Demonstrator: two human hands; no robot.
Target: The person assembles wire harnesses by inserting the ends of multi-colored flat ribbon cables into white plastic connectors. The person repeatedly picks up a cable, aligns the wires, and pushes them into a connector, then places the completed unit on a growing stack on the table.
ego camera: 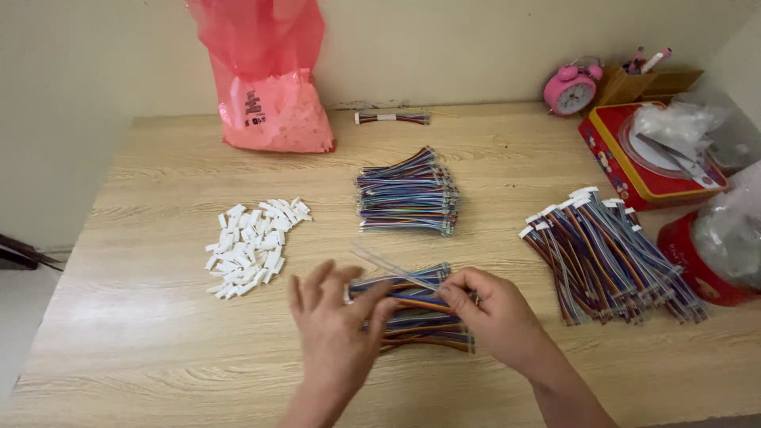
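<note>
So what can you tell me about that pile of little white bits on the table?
The pile of white connector pieces lies loose on the wooden table, left of the wire bundles. They are small blocky shapes that look like plastic, scattered in a rough curved heap, some overlapping. Nothing holds them; the left hand is close by but apart. A pink plastic bag stands behind them.

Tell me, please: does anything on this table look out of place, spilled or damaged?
Nothing looks spilled or damaged. One small wire bundle lies alone near the wall, apart from the larger wire stacks. The white connectors form a loose heap, still on the table. Both hands rest on the nearest bundle.
</note>
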